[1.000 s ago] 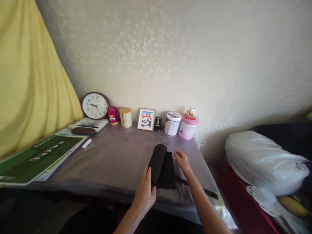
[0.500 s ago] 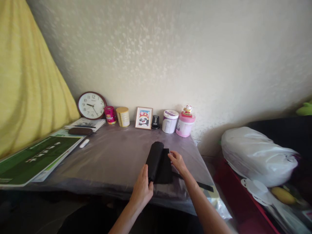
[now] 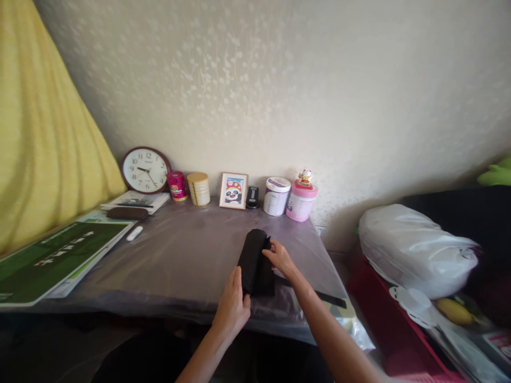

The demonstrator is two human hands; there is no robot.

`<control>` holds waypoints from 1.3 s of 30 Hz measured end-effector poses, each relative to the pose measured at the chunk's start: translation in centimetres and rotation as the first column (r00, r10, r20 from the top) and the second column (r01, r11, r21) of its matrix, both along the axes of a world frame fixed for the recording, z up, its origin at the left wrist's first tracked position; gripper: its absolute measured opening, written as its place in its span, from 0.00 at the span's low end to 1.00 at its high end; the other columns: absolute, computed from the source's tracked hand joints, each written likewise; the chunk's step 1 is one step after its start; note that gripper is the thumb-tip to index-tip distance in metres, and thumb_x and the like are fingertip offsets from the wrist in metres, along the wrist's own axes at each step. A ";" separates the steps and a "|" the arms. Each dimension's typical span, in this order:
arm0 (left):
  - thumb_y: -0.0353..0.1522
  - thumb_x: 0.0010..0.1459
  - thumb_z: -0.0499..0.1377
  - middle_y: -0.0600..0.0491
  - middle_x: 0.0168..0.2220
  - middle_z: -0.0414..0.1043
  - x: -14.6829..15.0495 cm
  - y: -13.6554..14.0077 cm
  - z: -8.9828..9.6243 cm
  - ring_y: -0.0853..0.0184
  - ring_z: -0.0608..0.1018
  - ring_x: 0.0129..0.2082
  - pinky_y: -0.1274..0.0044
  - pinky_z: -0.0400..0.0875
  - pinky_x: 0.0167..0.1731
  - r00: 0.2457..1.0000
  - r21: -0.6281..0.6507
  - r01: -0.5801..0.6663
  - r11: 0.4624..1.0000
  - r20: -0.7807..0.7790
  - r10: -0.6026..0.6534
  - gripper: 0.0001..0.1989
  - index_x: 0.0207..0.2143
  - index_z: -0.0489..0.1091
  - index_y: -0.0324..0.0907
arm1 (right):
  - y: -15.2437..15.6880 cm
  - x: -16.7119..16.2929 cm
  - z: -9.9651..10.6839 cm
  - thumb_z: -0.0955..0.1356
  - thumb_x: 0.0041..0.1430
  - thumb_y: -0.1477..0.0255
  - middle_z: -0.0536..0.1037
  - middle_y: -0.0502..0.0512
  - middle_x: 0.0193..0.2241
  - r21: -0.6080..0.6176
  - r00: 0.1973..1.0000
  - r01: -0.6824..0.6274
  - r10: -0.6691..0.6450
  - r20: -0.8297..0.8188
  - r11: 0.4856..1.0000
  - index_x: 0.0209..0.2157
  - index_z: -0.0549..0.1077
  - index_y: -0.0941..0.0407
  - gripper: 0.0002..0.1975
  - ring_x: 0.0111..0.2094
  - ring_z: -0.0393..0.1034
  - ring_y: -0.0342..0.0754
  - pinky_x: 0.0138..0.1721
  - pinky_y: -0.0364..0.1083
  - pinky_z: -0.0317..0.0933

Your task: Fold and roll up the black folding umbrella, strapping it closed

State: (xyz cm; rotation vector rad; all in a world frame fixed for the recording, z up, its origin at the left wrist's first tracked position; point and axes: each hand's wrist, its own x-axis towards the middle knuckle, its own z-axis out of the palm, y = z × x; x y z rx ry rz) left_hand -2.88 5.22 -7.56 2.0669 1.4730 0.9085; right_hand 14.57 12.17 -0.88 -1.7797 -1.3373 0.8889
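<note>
On the table lies a black rolled-up bundle, with a flat black flap spread out along its right side. My left hand grips the near left end of the roll, thumb at the bottom and fingers along its side. The flap's far edge is pinched in my right hand and lifted toward the roll. A black strap runs out to the right under my right forearm. What is inside the roll is hidden.
A clock, cans, a framed panda picture and tubs line the wall. Green board and a brown case lie left. Right of the table stands a red bin beside a white plastic bag.
My right hand has moved left with the flap's edge, folding it up toward the roll. My left hand stays on the roll. The view has shifted slightly.
</note>
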 end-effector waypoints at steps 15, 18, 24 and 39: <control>0.26 0.50 0.46 0.37 0.61 0.48 0.2 -0.3 0.7 0.58 0.55 0.61 0.66 0.54 0.59 0.999 -0.020 -0.009 1.000 -0.050 0.008 0.32 0.59 0.44 0.27 | 0.5 -1.1 0.6 0.64 0.52 0.75 0.61 0.41 0.16 0.049 0.990 -0.002 0.009 -0.141 0.999 0.37 0.68 0.60 0.09 0.16 0.57 0.36 0.13 0.35 0.56; 0.26 0.50 0.45 0.38 0.62 0.48 0.4 -0.4 0.7 0.60 0.55 0.61 0.68 0.54 0.59 0.998 -0.024 -0.025 0.999 -0.060 0.024 0.33 0.60 0.43 0.28 | 0.6 -1.3 0.4 0.64 0.51 0.74 0.60 0.41 0.15 0.069 0.986 0.003 0.009 -0.166 0.998 0.37 0.69 0.60 0.09 0.15 0.57 0.36 0.12 0.35 0.55; 0.26 0.49 0.46 0.38 0.62 0.49 0.6 -0.5 1.1 0.60 0.55 0.61 0.69 0.54 0.59 0.995 -0.049 -0.041 0.998 -0.090 0.036 0.33 0.59 0.44 0.27 | 0.9 -1.2 -0.1 0.65 0.51 0.74 0.62 0.41 0.15 0.091 0.979 0.021 -0.002 -0.203 0.996 0.38 0.68 0.60 0.11 0.15 0.58 0.37 0.11 0.35 0.55; 0.25 0.49 0.47 0.39 0.63 0.45 0.9 -0.8 2.2 0.60 0.53 0.62 0.71 0.53 0.59 0.991 -0.117 -0.039 0.992 -0.132 0.023 0.35 0.60 0.43 0.26 | 1.5 -1.6 -0.9 0.65 0.51 0.73 0.69 0.46 0.22 0.104 0.973 0.052 -0.027 -0.229 0.993 0.43 0.66 0.60 0.16 0.18 0.65 0.39 0.12 0.37 0.62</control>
